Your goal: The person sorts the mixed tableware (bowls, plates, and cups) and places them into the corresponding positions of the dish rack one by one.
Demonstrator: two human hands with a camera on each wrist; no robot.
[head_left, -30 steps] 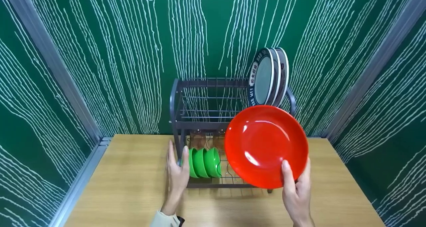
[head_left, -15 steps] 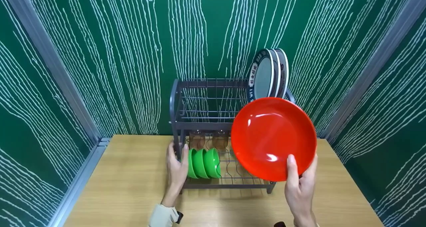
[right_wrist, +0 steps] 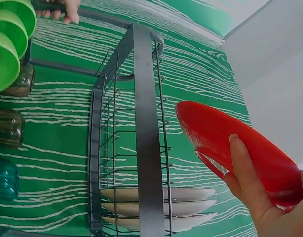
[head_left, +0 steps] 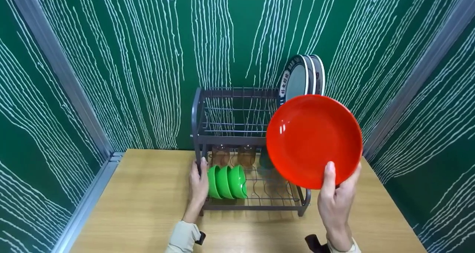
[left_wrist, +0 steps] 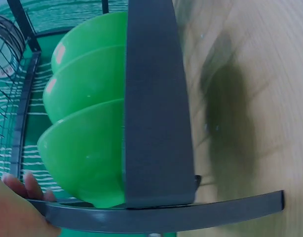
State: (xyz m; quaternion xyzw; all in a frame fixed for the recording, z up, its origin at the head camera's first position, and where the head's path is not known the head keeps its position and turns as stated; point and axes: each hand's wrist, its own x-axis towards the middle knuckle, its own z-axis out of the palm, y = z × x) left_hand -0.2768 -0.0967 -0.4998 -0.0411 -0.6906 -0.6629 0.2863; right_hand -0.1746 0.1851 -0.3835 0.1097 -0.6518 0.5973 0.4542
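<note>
My right hand [head_left: 337, 204] holds a red plate [head_left: 313, 138] by its lower right edge, thumb on the face and fingers behind. The plate is in the air in front of the right part of a dark two-tier dish rack [head_left: 233, 140]. In the right wrist view the red plate [right_wrist: 240, 148] is apart from the rack. My left hand [head_left: 199, 182] grips the rack's left side post; in the left wrist view its fingers [left_wrist: 33, 186] curl round the bar. Beside that hand, several green bowls [head_left: 237, 182] stand on edge on the lower tier.
Three dark-rimmed plates [head_left: 296, 78] stand upright at the upper tier's right end, partly hidden by the red plate. Brown glasses [head_left: 246, 155] and a teal glass [head_left: 265, 159] sit at the back of the lower tier. Green walls surround the wooden table [head_left: 148, 193].
My right hand has raised the red plate and carried it to the right, uncovering the lower tier's right side. My left hand has closed round the rack's left post.
</note>
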